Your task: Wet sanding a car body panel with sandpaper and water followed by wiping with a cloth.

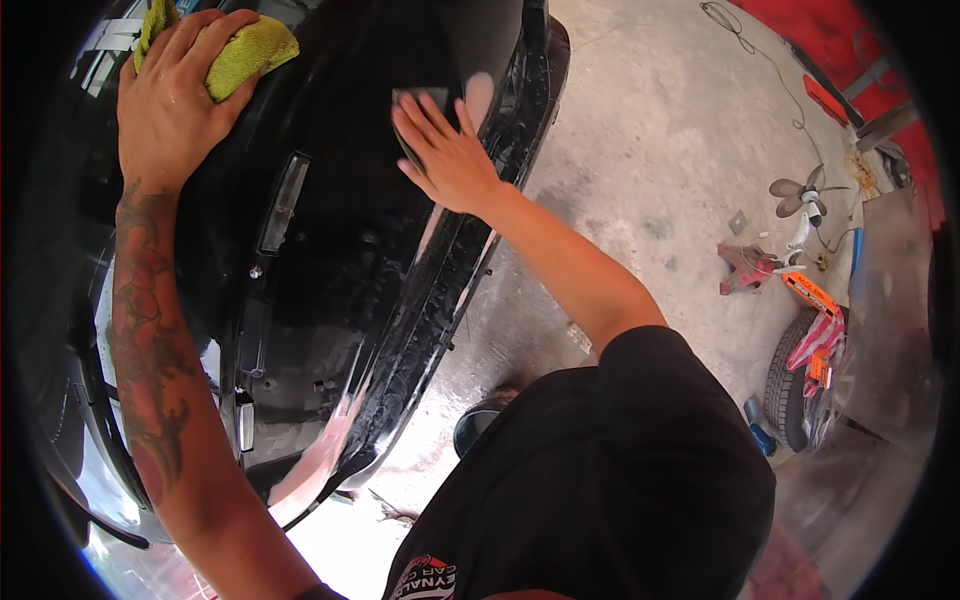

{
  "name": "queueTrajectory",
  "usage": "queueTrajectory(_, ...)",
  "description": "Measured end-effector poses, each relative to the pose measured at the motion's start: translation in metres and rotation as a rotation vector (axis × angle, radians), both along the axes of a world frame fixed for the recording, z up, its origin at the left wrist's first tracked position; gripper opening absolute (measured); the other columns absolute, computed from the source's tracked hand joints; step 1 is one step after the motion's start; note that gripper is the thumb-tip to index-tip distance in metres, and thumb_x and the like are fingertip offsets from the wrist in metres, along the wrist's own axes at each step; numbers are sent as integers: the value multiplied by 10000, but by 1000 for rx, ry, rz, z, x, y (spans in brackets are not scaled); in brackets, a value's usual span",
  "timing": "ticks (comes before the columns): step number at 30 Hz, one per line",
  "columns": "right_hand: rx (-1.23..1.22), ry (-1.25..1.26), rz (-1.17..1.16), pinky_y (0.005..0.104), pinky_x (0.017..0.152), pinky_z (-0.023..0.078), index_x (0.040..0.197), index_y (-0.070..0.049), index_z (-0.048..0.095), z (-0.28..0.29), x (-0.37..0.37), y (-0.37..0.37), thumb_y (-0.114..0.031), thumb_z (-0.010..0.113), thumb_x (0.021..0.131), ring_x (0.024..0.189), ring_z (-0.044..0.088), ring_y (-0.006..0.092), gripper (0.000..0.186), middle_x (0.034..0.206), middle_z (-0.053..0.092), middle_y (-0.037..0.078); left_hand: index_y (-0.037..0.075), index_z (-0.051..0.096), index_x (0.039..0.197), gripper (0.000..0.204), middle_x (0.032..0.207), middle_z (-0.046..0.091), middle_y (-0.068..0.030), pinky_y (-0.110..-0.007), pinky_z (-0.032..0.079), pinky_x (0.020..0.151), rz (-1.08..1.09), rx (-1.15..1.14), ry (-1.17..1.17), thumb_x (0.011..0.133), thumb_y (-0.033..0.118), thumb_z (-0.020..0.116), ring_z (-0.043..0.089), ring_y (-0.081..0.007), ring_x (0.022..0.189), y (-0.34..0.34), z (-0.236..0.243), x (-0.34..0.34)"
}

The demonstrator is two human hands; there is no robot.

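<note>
A crumpled yellow-green microfiber cloth (255,55) is bunched under my left hand (172,95), whose fingers curl over it against the upper part of a black car (330,290). Lower on the bodywork, my right hand (440,150) presses down with its fingers stretched out. Beneath it shows a dark grey sheet that looks like sandpaper (432,98); palm and fingers hide most of it. A pale, sanded-looking patch (480,95) lies just beyond my right fingertips. Another pale pinkish stretch (318,465) runs along the car's lower edge. The black door handle (285,203) sits between my arms.
A dark bucket (478,420) stands on the concrete floor (630,130) beside the car, close to my body. To the right are a small fan (800,193), a red metal stand (745,268), a tire (787,375) and an orange box (808,293). A cable (770,75) trails over the floor.
</note>
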State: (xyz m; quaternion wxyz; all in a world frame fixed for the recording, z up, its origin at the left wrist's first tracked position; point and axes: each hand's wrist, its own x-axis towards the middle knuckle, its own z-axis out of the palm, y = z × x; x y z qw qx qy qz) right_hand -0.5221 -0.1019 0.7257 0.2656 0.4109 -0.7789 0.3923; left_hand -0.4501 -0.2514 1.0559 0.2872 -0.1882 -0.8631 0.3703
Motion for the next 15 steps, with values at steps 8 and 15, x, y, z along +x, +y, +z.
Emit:
queueTrajectory(8, 5, 219, -22, 611, 1161, 221, 1485, -126, 429, 58, -26, -6, -375, 577, 968, 1458, 325, 248, 592, 1586, 359, 41, 267, 627, 1265, 468, 1220, 645, 53, -424, 460, 910, -12, 19, -12, 816, 247, 756, 611, -206, 1156, 1, -4, -3)
queueTrajectory(15, 74, 126, -16, 625, 1143, 245, 1487, -106, 423, 18, -10, -7, -419, 579, 960, 1464, 307, 271, 633, 1591, 344, 61, 272, 627, 1266, 470, 1228, 646, 53, -424, 464, 910, -10, 3, 11, 815, 253, 759, 614, -208, 1153, 0, -2, -3)
